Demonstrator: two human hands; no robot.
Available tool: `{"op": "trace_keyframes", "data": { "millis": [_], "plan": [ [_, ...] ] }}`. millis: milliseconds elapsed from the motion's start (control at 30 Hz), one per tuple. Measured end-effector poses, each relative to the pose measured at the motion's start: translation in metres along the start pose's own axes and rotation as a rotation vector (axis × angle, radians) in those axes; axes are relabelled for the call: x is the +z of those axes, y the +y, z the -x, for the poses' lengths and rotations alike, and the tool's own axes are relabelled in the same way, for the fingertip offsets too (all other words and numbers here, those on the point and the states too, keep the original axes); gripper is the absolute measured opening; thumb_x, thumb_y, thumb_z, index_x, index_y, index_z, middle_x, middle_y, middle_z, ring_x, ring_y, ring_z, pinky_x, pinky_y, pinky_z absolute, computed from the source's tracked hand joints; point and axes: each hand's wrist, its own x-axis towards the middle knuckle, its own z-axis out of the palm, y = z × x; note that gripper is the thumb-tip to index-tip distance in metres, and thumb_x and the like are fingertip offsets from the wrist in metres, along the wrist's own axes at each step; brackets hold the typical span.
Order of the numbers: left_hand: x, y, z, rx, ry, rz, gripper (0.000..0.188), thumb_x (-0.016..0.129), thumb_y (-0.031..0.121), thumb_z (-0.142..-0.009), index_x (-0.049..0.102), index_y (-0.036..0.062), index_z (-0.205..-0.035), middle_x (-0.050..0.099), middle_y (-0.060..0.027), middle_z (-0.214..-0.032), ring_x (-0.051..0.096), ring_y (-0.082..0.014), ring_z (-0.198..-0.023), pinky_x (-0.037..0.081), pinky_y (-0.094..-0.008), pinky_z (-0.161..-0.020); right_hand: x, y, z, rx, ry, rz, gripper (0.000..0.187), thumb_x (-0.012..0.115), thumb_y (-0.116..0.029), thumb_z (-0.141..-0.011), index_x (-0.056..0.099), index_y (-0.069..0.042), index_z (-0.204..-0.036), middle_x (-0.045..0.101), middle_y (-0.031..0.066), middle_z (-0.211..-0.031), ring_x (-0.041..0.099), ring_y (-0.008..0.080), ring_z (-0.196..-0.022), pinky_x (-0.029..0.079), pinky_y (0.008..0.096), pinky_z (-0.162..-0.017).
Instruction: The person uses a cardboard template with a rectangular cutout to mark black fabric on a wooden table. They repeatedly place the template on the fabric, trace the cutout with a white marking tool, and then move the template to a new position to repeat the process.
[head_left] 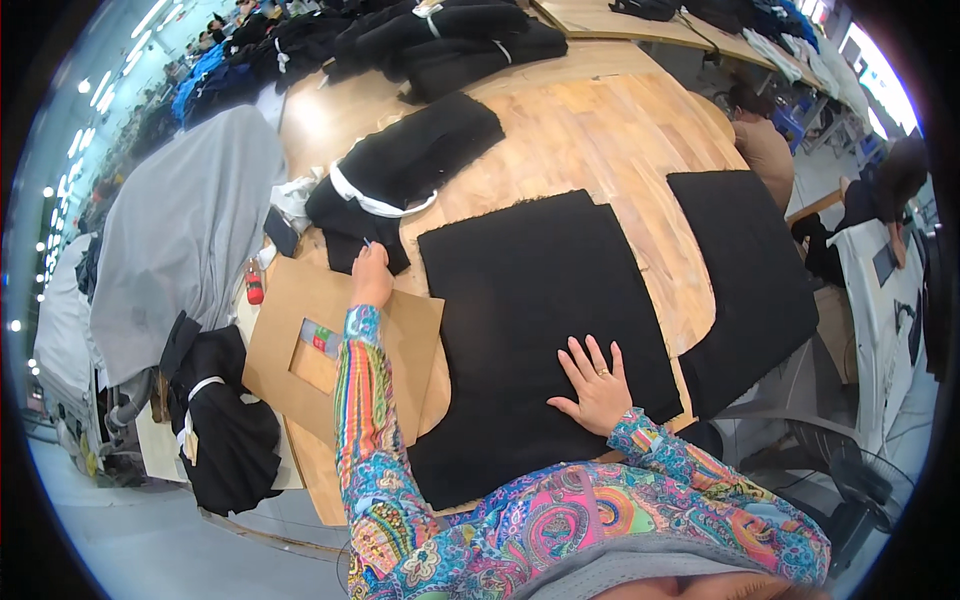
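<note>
- Pinching a slim blue item [367,243]: left hand [371,277], nine o'clock
- Lying splayed flat on black fabric [530,290]: right hand [595,388], four o'clock
- Brown card [272,335]: eight o'clock

At 10 o'clock, slim bluish item [368,243] in left hand [371,278] too small to tell; at 9, brown card [280,310] partly hidden under left sleeve [365,400]; at 12, black bundles [470,35] cut off by top edge; far heaps [150,120], 10 o'clock, blurred past telling apart.

Wooden table [580,125] — black cloth panels [530,285], brown card [268,350], tied roll [435,145]; far bundles [470,68], probably fabric.
</note>
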Motion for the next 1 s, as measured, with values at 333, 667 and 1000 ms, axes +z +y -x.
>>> {"op": "trace_keyframes", "data": {
  "millis": [333, 667, 1000],
  "plan": [
    [-0.034, 0.124, 0.111, -0.217, -0.243, 0.404, 0.018, 0.063, 0.008, -0.084, 0.047, -0.0001, -0.084, 0.059, -0.0134, -0.087, 0.058, -0.0286, -0.089, 0.046, -0.0368, -0.076, -0.002, 0.002, 0.002, 0.017, 0.030, -0.051, 0.069, 0.053, -0.057, -0.083, 0.046, -0.012, -0.134, 0.037, 0.0084, -0.144, 0.026, 0.0288, -0.137, 0.015, 0.0553, -0.110],
    [-0.024, 0.156, 0.230, -0.021, 0.009, 0.111, 0.023, 0.067, 0.017, -0.083, 0.048, 0.0034, -0.088, 0.053, -0.0230, -0.124, 0.048, -0.0389, -0.107, 0.037, -0.0492, -0.091, 0.005, -0.003, 0.004, 0.014, 0.042, -0.052, 0.069, 0.049, -0.056, -0.086, 0.043, -0.008, -0.136, 0.033, 0.0120, -0.146, 0.025, 0.0316, -0.137, 0.014, 0.0591, -0.108],
    [-0.021, 0.148, 0.235, 0.002, 0.031, 0.089, 0.022, 0.063, 0.017, -0.086, 0.048, 0.0041, -0.079, 0.052, -0.0125, -0.077, 0.053, -0.0324, -0.072, 0.044, -0.0421, -0.062, 0.011, -0.008, 0.009, 0.033, 0.050, -0.038, 0.070, 0.045, -0.057, -0.087, 0.040, -0.009, -0.138, 0.031, 0.0125, -0.147, 0.022, 0.0309, -0.138, 0.013, 0.0582, -0.109]
  ]
}}
